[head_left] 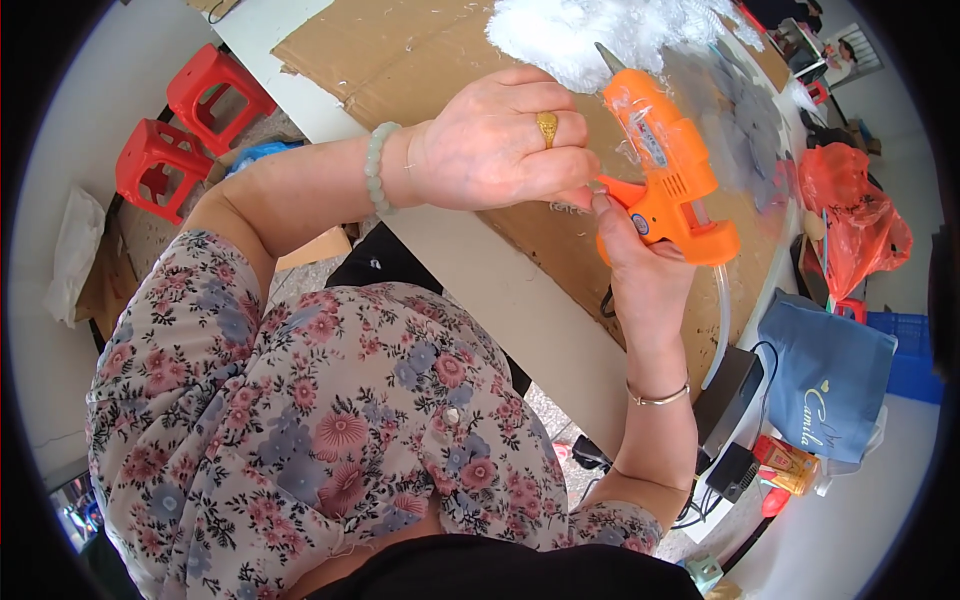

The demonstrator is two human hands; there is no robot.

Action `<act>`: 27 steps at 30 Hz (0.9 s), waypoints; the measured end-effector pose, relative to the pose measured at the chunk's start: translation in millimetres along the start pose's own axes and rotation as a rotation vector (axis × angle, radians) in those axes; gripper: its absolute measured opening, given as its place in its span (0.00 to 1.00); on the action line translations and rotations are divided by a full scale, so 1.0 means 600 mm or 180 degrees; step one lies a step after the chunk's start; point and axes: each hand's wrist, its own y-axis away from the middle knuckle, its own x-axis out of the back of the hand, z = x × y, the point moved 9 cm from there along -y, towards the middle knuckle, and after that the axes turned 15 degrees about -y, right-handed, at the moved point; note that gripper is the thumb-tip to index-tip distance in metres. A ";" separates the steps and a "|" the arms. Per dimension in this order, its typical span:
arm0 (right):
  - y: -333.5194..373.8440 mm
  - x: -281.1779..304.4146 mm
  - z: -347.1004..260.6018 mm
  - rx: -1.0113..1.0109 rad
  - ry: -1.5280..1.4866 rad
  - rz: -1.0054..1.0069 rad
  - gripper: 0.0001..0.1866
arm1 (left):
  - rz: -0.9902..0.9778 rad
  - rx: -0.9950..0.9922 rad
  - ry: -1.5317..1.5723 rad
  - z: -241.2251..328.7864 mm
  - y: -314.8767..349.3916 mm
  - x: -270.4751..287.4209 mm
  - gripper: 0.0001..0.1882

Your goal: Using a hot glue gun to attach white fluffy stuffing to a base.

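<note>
An orange hot glue gun point(655, 150) is held up over the table, its metal nozzle tilted toward the upper left. My right hand point(645, 265) grips its handle, the thumb lying by the trigger. A clear glue stick point(723, 325) hangs out of the gun's rear end. My left hand point(510, 140), with a gold ring, is closed beside the gun, fingertips near the trigger and my right thumb. Whatever is between those left fingers is hidden. Behind the nozzle lies a heap of white fluffy fibre point(580, 40).
Brown cardboard point(400, 60) covers part of the white table point(480, 270). At the right are a black box point(728, 400), cables, a blue bag point(830, 370) and a red plastic bag point(850, 210). Two red stools point(160, 165) stand at the left. Another person point(843, 62) is far off.
</note>
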 end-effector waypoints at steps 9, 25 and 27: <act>-0.014 0.023 -0.016 0.0474 0.0651 0.0320 0.08 | -0.0127 0.0060 -0.0024 -0.012 0.010 0.010 0.20; -0.044 0.028 -0.036 0.0791 -0.0387 0.0776 0.23 | -0.2689 0.2017 0.0388 -0.188 0.184 -0.100 0.19; -0.047 -0.002 -0.036 0.0881 -0.0435 0.0645 0.23 | -0.2785 0.1942 0.0407 -0.194 0.183 -0.091 0.20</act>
